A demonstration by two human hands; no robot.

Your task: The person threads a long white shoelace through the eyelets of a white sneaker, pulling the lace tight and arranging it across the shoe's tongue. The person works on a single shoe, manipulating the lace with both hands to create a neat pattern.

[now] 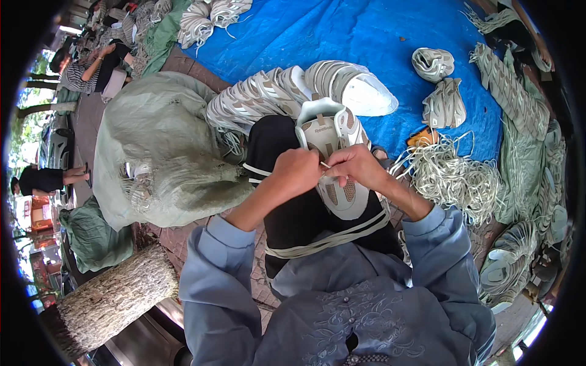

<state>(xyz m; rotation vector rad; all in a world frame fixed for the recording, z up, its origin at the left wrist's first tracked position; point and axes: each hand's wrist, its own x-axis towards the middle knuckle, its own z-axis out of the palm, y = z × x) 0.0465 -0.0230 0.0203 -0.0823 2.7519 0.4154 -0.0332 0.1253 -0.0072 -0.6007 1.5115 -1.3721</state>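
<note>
A cream sneaker upper with tan mesh panels (347, 207) lies across my black-clad legs, its toe toward me. Over its lacing area my left hand (298, 169) and my right hand (355, 166) come together, fingers pinched. Between the fingertips shows a short piece of pale shoelace (325, 165), which both hands appear to grip. Part of the upper's middle is hidden under the hands. Several loose pale laces (317, 245) drape over my thighs.
Beyond my knees, nested shoe uppers (262, 94) form a long row on a blue tarp (281, 36). A tangled lace heap (458, 183) and two sneaker uppers (444, 104) lie right. A bulky pale sack (165, 152) and tree trunk (122, 299) stand left. Another person (91, 73) sits far left.
</note>
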